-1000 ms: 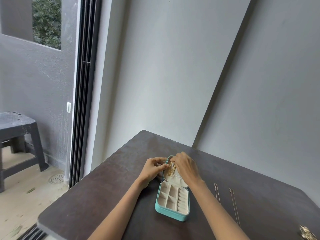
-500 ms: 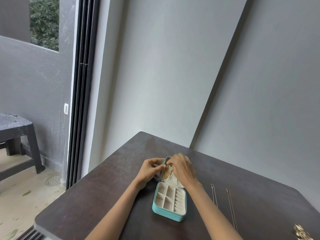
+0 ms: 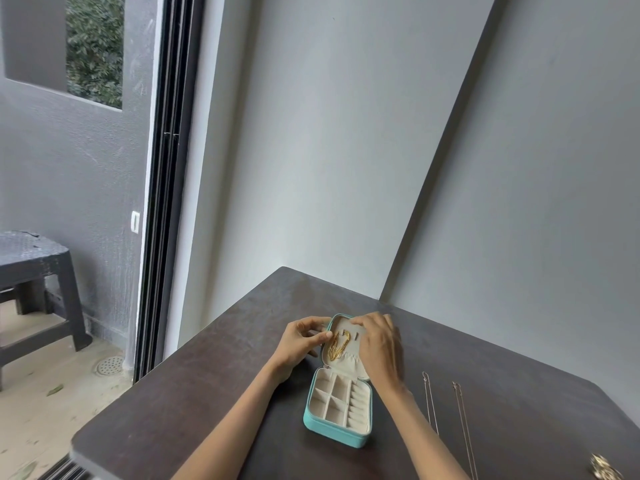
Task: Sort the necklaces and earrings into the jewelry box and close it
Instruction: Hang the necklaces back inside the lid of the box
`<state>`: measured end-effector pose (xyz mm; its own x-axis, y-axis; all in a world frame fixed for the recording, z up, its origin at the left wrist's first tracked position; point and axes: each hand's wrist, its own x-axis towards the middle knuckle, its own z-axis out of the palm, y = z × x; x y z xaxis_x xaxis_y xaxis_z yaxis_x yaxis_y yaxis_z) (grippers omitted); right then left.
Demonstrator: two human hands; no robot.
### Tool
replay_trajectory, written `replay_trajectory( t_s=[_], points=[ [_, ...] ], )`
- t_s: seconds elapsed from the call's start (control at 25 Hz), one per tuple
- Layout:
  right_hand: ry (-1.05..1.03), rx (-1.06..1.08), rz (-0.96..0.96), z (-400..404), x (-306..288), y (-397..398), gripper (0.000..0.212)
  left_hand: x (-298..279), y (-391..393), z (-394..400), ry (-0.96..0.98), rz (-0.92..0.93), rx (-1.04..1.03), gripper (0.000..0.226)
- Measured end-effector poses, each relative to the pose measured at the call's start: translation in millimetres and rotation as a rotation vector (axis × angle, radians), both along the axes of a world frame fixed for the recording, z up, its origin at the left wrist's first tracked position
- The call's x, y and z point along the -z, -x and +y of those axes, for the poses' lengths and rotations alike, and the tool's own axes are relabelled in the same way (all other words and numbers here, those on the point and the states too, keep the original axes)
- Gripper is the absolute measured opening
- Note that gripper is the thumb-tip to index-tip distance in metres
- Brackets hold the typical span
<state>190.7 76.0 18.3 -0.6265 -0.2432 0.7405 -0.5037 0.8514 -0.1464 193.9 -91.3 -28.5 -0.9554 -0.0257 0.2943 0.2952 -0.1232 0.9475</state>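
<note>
- A teal jewelry box [image 3: 337, 407] lies open on a dark worktop [image 3: 207, 393], its lid [image 3: 346, 362] folded back flat toward the wall.
- The cream tray nearest the viewer is split into small compartments; none visibly holds anything.
- A gold necklace [image 3: 336, 346] hangs bunched against the lid's cream lining, beside small hook tabs and above a gathered pocket.
- The left hand [image 3: 301, 344] sits at the lid's left edge, thumb and fingers curled and pinched together right at the gold chain.
- The right hand [image 3: 379, 344] rests curved over the lid's right side, fingertips at its top rim; what it grips, if anything, cannot be told.
- Two thin necklaces [image 3: 446, 414] lie stretched straight on the worktop to the right of the box, apart from each other.
- A small gold cluster [image 3: 604, 469], probably earrings, sits at the lower right edge.
- The chains look light, limp and easily tangled; lifting each by its clasp end would likely suit best.
</note>
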Motion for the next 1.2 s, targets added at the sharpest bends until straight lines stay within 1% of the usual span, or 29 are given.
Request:
replay_trajectory(
  t_s=[0.12,0.24,0.4,0.48,0.64,0.76,0.96,1.2],
  points=[
    [-0.146,-0.021,0.091,2,4,-9,0.032,-2,-1,1,0.004,-0.004,-0.006,0.025],
    [-0.311,-0.083,0.060,-2,14,-15,0.031,-3,-2,2,0.009,-0.005,-0.019,0.022],
    [-0.379,-0.089,0.014,-7,18,-25,0.029,-4,-4,3,0.018,0.001,-0.027,0.022],
    [-0.401,-0.107,0.026,-8,19,-28,0.029,-4,-4,2,0.018,-0.004,-0.035,0.022],
    [-0.356,-0.125,0.017,-5,18,-39,0.038,-4,-3,3,0.008,-0.003,-0.032,0.021],
    [-0.262,-0.141,-0.045,-2,20,-43,0.046,-4,-3,3,0.004,-0.011,-0.034,0.022],
    [-0.244,-0.142,-0.089,-1,22,-44,0.046,-1,-1,3,0.013,-0.024,-0.042,0.022],
    [-0.125,-0.107,-0.042,0,22,-43,0.051,3,7,4,0.042,-0.060,-0.062,0.016]
  ],
)
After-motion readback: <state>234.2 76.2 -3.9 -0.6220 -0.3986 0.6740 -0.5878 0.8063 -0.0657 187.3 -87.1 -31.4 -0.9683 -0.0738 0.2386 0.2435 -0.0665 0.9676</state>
